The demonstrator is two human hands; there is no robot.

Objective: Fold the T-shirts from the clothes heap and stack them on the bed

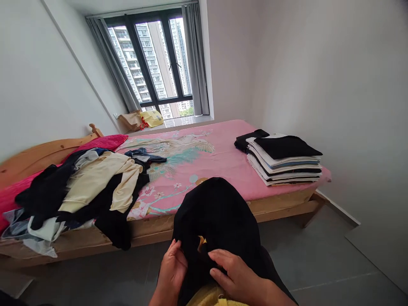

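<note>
A black garment (219,212) bulges up in front of me at the bed's near edge, its exact kind unclear in its bunched shape. My left hand (172,267) pinches its left side between thumb and fingers. On the other side, my right hand (234,272) lies over the cloth with thumb and forefinger apart, and no fabric shows gripped there. Between the two hands a small gap in the black cloth lets a bit of yellow through. Yellow fabric (210,296) shows below my wrists.
A tangled heap of clothes (92,182) covers the bed's left side, partly hanging over the edge. On the right stands a neat stack of folded clothes (285,163). A pink flowered sheet (223,144) covers the mattress. Bags (151,118) sit by the window.
</note>
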